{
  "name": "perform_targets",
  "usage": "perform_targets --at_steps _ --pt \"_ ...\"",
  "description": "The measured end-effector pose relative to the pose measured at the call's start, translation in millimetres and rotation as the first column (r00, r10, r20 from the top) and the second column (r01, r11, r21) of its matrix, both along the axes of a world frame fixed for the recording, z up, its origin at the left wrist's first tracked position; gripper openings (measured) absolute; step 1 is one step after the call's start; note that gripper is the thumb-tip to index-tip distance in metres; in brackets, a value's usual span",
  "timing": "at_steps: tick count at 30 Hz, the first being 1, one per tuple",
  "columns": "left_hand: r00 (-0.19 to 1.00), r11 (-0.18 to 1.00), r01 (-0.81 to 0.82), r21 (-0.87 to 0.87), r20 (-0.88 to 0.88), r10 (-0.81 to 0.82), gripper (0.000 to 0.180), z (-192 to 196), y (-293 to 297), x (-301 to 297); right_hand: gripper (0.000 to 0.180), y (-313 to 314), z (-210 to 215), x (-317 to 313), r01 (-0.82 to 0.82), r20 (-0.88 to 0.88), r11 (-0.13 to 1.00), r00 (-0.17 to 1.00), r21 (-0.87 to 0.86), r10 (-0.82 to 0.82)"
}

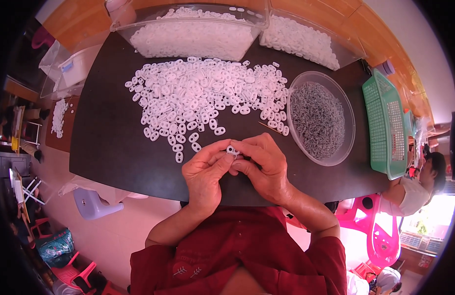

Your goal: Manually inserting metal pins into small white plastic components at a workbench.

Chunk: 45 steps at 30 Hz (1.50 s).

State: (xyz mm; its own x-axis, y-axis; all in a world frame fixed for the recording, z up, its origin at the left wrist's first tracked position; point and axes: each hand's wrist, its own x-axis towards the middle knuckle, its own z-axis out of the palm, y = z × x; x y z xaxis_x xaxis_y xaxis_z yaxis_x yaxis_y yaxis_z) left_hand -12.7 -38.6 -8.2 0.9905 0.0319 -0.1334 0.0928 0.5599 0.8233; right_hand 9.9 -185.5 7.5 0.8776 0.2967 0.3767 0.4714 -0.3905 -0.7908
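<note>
A person in a red shirt sits at a dark rectangular table (104, 142). Their left hand (205, 172) and right hand (264, 167) meet above its near edge, fingertips pressed together, pinching one small white oval plastic ring (232, 150) between them. Just beyond lies a loose heap of identical white rings (203, 93). To the right stands a clear round plastic bowl (345, 142) of small grey metal pieces (317, 119).
</note>
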Motion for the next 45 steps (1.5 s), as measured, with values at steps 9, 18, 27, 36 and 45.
perform_targets --at_steps 9,18,27,36,45 --pt "1.0 1.0 0.004 -0.005 -0.022 -0.004 0.021 4 0 0 0.037 3 0 0 0.06 0.173 0.998 0.983 -0.025 -0.055" --pt "1.0 0.999 -0.012 0.045 -0.013 0.013 0.023 5 -1 -3 0.037 4 -3 2 0.081 0.233 0.996 0.97 -0.032 -0.072" --pt "0.999 0.999 0.013 0.031 -0.039 -0.012 0.022 3 3 -3 0.037 5 -6 1 0.076 0.239 0.996 0.969 -0.04 -0.064" --pt "1.0 0.997 0.007 0.082 -0.007 -0.007 0.019 6 3 -2 0.039 6 -4 4 0.073 0.386 0.992 0.922 -0.108 -0.026" --pt "0.999 0.979 0.009 0.204 0.044 -0.018 0.016 10 7 0 0.04 7 -4 4 0.093 0.464 0.987 0.886 -0.133 -0.021"
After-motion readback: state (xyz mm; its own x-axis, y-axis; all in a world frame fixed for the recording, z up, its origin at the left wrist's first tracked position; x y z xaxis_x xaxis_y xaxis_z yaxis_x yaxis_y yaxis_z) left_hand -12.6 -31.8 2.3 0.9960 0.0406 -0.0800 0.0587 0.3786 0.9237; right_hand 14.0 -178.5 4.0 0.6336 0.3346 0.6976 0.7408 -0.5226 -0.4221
